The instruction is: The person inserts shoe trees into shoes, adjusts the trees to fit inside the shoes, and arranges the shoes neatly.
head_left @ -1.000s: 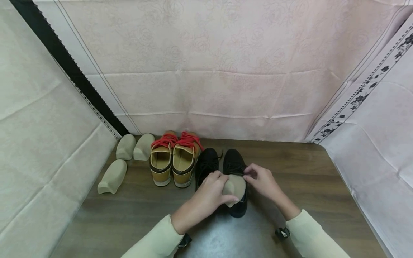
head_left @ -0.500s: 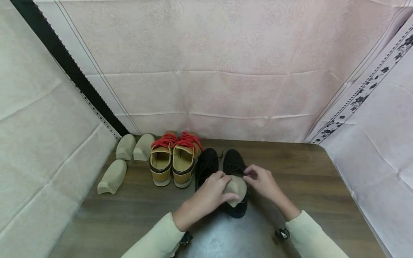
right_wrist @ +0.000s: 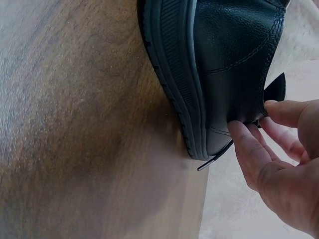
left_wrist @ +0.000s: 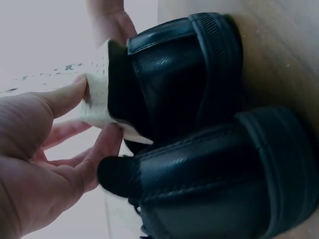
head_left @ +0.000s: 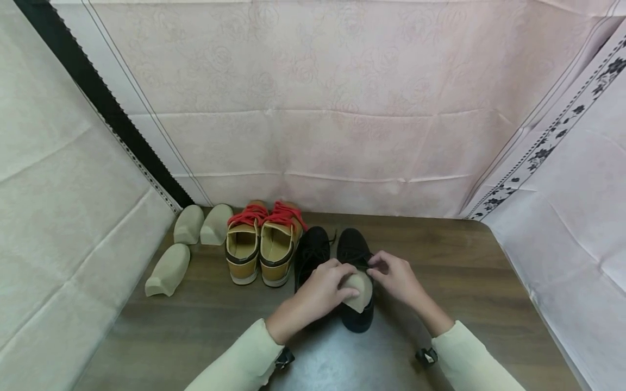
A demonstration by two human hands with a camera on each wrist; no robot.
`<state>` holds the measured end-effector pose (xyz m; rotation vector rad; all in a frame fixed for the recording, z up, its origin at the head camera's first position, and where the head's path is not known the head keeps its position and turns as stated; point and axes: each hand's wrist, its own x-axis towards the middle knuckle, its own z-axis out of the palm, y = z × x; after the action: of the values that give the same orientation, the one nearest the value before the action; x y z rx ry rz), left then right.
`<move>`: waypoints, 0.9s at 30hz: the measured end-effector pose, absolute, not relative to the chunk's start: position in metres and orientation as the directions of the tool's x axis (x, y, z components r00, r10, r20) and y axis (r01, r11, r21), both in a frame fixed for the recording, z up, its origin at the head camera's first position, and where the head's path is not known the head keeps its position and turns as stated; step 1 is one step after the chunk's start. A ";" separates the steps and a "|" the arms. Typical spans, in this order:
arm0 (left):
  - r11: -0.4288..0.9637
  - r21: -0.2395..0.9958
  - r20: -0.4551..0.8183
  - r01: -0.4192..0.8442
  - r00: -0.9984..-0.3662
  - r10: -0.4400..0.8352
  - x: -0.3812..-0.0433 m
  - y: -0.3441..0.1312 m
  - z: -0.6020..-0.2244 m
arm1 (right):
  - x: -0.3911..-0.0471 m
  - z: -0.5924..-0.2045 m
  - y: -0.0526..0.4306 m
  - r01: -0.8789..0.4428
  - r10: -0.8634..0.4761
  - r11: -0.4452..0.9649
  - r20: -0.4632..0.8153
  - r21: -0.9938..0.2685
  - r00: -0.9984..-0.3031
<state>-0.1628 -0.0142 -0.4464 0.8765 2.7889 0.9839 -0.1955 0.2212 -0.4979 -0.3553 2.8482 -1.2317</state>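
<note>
A cream moulded shoe insert (head_left: 359, 291) sits tilted at the opening of the right-hand black lace-up shoe (head_left: 353, 244). My left hand (head_left: 318, 290) grips it; in the left wrist view the thumb is on one side of the insert (left_wrist: 98, 92) and fingertips are under its lower edge. The insert's front end is hidden. In the right wrist view, my right hand (right_wrist: 281, 152) pinches the edge of the same black shoe (right_wrist: 229, 59) beside its laces. A black tongue or flap stands up near that thumb. The other black shoe (left_wrist: 214, 184) stands close alongside, partly behind my left hand.
Tan shoes (head_left: 276, 260) with red laces stand left of the black pair. Further left, three more cream inserts (head_left: 168, 269) lie on the wooden floor (head_left: 440, 244). Patterned cloth walls (head_left: 313, 136) enclose the back and sides.
The insert has turned and tilted a little in my left hand, which has shifted slightly right with it. My right hand stays at the shoe's edge.
</note>
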 end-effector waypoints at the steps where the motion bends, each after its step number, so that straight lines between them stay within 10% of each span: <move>1: 0.639 0.592 0.135 0.491 -0.842 0.522 -0.163 -0.013 -0.448 | -0.196 -0.498 0.221 -0.201 -0.213 0.662 0.076 -0.722 -0.974; 27: 0.670 0.595 0.106 0.445 -0.869 0.483 -0.175 0.002 -0.458 | -0.199 -0.499 0.222 -0.185 -0.210 0.676 0.054 -0.713 -0.976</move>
<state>-0.1749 0.0023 -0.4578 0.7827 2.8148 0.9776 -0.1985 0.2219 -0.4992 -0.3360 2.8462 -1.2052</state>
